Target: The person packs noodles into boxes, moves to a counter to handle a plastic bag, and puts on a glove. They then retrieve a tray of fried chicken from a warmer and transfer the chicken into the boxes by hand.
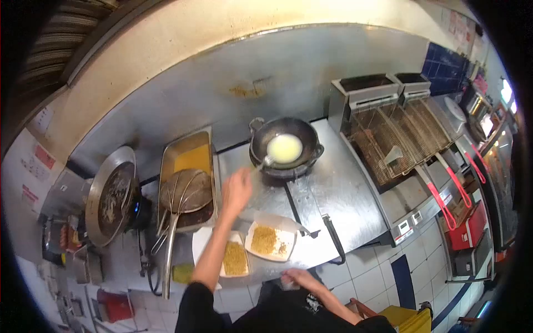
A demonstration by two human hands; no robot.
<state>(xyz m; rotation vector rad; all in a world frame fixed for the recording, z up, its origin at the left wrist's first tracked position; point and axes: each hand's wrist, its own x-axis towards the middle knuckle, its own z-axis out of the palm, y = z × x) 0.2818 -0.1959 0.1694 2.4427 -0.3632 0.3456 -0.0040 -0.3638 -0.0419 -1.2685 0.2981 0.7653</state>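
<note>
The left arm is extended toward the wok [286, 150]. The left hand [237, 188] is clamped on a utensil [264, 162], whose tip is placed at the wok's near rim. The right hand [297, 276] is held well short of the wok, near the body; its grip cannot be determined.

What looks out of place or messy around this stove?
A brown stain marks the steel wall behind the wok. The strainers lie tilted across the tray, long handles jutting toward the front of the counter. Nothing looks spilled.

Black wok [261, 139] with pale yellow liquid [284, 148], red-handled fryer baskets [388, 139]
</note>
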